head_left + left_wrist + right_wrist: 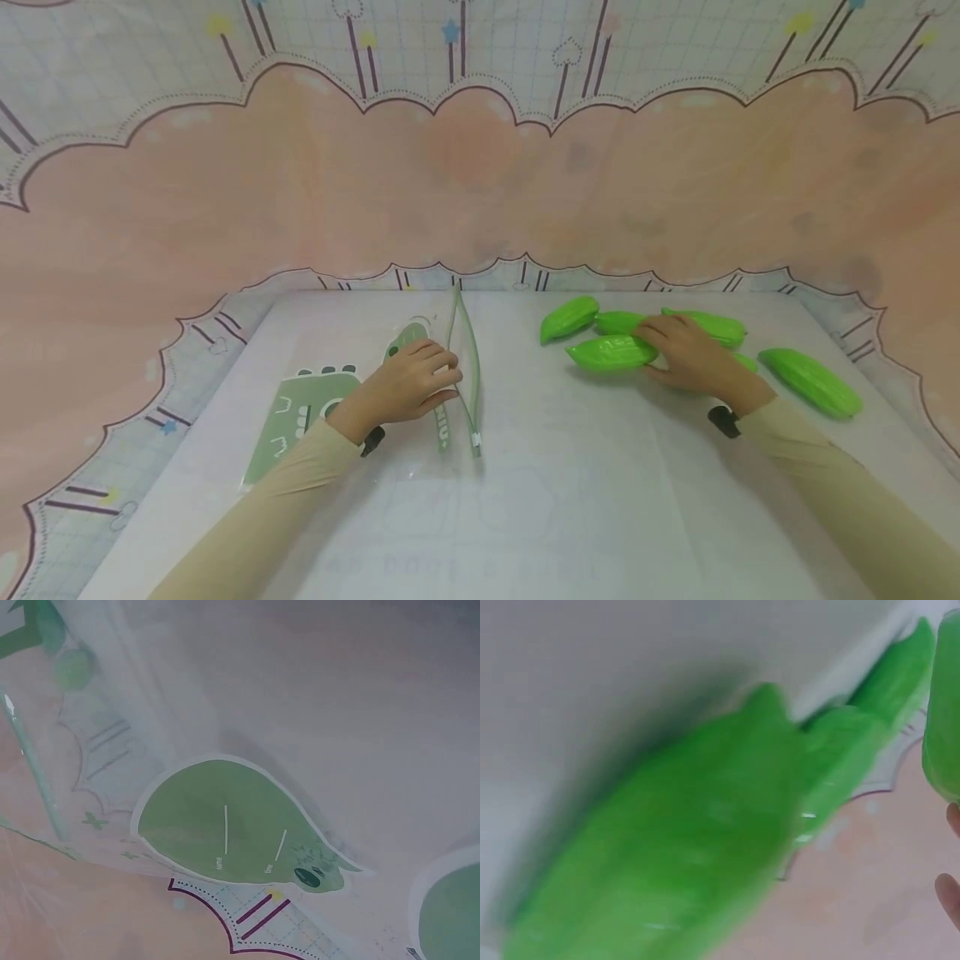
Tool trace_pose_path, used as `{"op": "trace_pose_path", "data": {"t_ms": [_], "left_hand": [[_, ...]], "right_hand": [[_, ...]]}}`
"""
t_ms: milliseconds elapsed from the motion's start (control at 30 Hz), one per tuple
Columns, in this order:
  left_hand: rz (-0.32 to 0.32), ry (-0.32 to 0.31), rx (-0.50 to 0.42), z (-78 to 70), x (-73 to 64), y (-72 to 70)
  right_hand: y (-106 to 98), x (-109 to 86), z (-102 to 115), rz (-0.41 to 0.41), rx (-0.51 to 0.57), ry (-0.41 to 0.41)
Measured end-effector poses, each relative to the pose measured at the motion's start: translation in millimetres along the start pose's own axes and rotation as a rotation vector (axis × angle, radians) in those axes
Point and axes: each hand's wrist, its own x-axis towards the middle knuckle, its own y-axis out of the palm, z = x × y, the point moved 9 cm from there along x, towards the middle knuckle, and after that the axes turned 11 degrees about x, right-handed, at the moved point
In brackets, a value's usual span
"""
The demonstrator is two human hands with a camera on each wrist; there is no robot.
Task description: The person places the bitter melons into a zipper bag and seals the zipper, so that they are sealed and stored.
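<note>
My left hand (408,382) pinches the near edge of a clear zip bag (315,408) printed with green dinosaur shapes. The bag's mouth gapes between two green zip strips (474,358), with a white slider (476,439) at the front end. In the left wrist view the bag's green print (217,825) shows, and the hand is out of sight. My right hand (690,358) grips a bright green ridged gourd (611,353), like a bitter melon, above the table. Fingertips (949,892) show at the right wrist view's edge beside that gourd (945,712).
Several more green gourds lie around the right hand: one at back left (570,318), another behind the held one (618,322), one beyond the hand (716,327) and one at right (810,383). Patterned cloth (480,183) hangs behind the white table (585,483).
</note>
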Motion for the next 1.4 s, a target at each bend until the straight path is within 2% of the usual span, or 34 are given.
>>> {"op": "trace_pose_path", "data": {"t_ms": [167,300,567,933,1167,1300,1400], "left_hand": [[0.012,0.002,-0.006,-0.2,0.0,2.1],[0.014,0.007,-0.007,-0.2,0.2,2.7],[0.013,0.019,-0.009,-1.4,1.4,2.1],[0.008,0.032,0.004,-4.6,4.6,-1.1],[-0.008,0.044,0.003,-4.7,5.8,-1.0],[-0.019,0.030,-0.010,-3.8,7.2,-3.6],[-0.026,0.009,-0.011,-2.7,7.0,-6.2]], "right_hand": [[-13.9,16.1,14.2,-0.093,0.001,-0.123],[-20.5,30.3,25.4,-0.110,-0.003,-0.160],[-19.0,63.5,46.4,-0.080,0.000,-0.155],[-10.8,103.7,73.2,-0.080,0.046,-0.223],[-2.6,118.9,88.9,-0.073,0.037,-0.272],[1.6,121.6,92.9,-0.061,0.026,-0.293],[5.6,120.2,90.7,-0.038,0.013,-0.280]]}}
